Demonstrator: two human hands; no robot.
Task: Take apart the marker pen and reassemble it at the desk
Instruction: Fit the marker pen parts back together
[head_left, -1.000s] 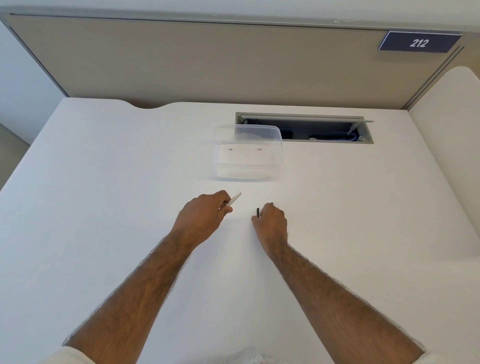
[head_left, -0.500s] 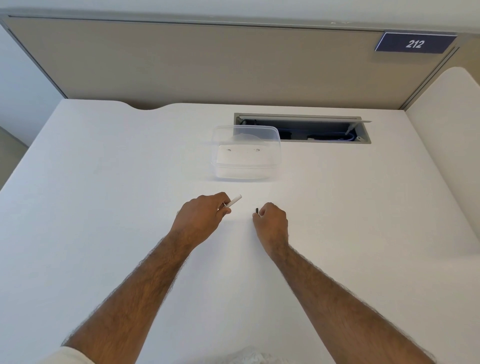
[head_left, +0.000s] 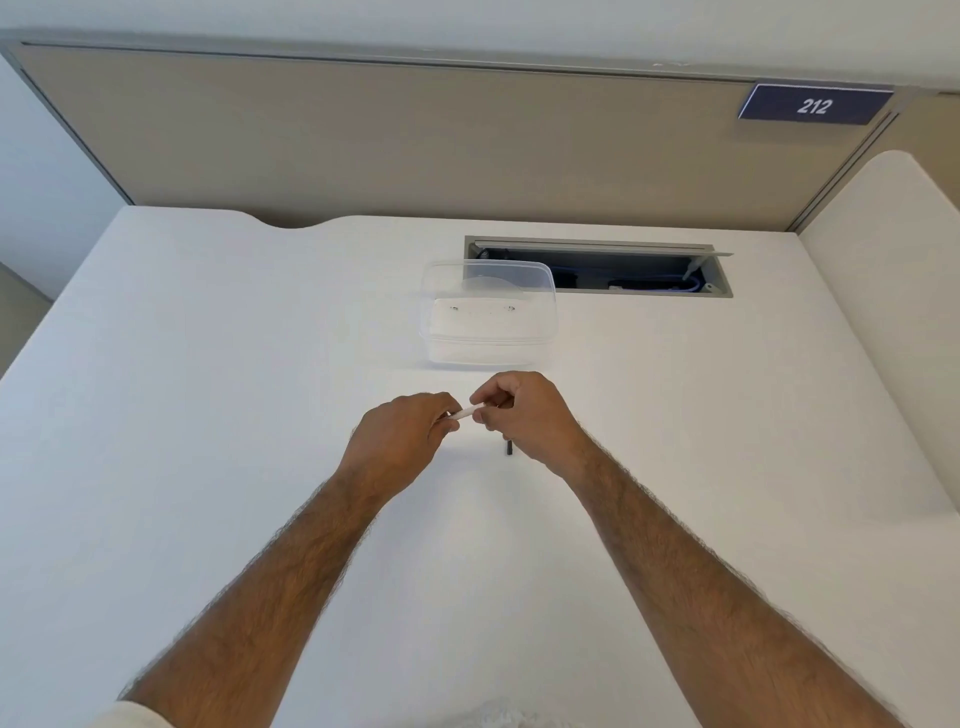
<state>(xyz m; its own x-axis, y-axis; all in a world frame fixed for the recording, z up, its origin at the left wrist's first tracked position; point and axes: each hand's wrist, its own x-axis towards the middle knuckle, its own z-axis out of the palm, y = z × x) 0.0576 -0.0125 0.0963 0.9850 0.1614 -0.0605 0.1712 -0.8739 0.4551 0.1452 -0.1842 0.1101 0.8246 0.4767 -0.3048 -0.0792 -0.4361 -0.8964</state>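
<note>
The white marker barrel (head_left: 463, 413) is held between both hands above the middle of the white desk (head_left: 208, 415). My left hand (head_left: 400, 441) grips its near end. My right hand (head_left: 524, 415) pinches the far end with thumb and fingers. Only a short stretch of the barrel shows between the hands. A small black marker part (head_left: 508, 447) lies on the desk just below my right hand, partly hidden by it.
A clear plastic container (head_left: 488, 317) stands just beyond the hands. Behind it an open cable slot (head_left: 623, 270) is cut into the desk. A beige partition with a "212" sign (head_left: 814, 105) closes the back; a white side panel stands at right.
My right hand let go of the black part, left it on the desk, and moved up-left to take hold of the white barrel's far end. The left hand stayed put.
</note>
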